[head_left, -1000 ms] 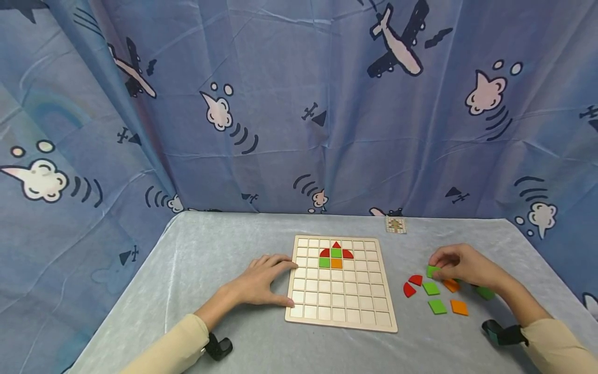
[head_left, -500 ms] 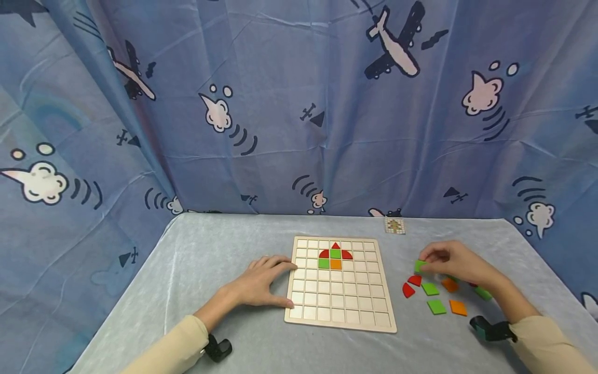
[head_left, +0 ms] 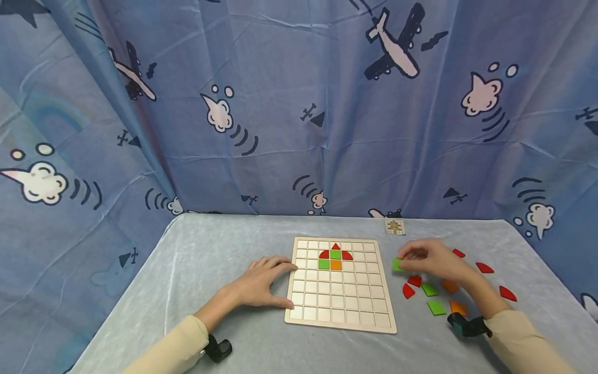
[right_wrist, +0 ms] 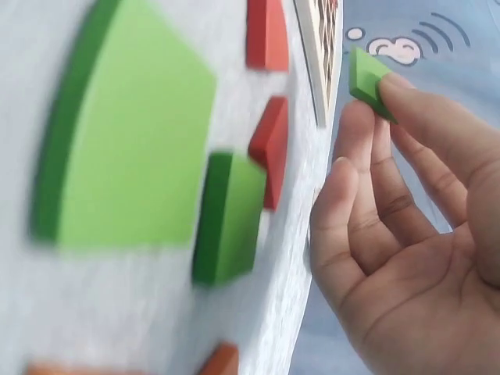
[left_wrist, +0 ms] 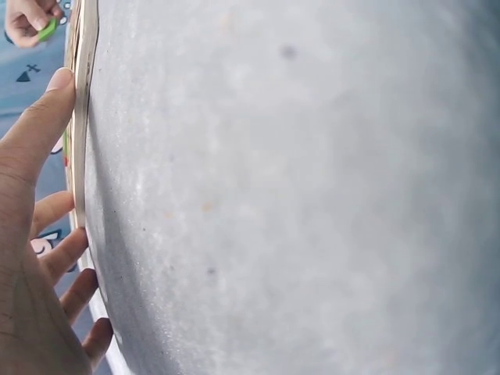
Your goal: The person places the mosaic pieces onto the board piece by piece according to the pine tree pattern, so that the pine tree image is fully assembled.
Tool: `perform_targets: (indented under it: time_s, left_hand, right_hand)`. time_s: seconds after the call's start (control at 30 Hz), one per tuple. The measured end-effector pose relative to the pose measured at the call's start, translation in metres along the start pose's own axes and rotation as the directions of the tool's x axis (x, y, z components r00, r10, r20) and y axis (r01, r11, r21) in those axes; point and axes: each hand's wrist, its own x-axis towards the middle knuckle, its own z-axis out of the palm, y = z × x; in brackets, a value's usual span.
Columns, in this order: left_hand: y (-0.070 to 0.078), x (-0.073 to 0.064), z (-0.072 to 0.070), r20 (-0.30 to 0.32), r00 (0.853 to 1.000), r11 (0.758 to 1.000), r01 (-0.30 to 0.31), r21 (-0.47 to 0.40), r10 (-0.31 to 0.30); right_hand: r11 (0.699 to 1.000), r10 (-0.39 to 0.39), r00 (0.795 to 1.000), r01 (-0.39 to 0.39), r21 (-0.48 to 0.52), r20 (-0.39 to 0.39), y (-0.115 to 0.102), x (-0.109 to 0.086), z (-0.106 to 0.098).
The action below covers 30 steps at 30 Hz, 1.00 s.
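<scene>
Right hand pinches green tile between thumb and fingertips, just right of board, strip of cloth between. Left hand, fingers spread, touches board's left edge. Loose tiles nearer and right; card by cloth's far edge.

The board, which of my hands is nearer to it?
Your left. The left hand touches the board's left edge, while the right hand, pinching a green tile, is off the board's right side, apart from it.

Right hand and green tile nearer board.
</scene>
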Motion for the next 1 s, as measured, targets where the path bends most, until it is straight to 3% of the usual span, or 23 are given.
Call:
perform_targets:
  time_s: [0.43, 1.0]
  left_hand:
    - [0.001, -0.001, -0.001, 0.000, 1.000, 1.000, -0.002, -0.010, 0.002]
    - [0.001, 0.001, -0.002, 0.000, 1.000, 1.000, 0.001, -0.009, -0.001]
  right_hand:
    - [0.995, -0.067, 0.996, 0.063, 0.074, 0.060, -0.019, 0.026, 0.022]
    - [0.994, -0.105, 0.991, 0.102, 0.033, 0.088, -0.038, 0.059, 0.050]
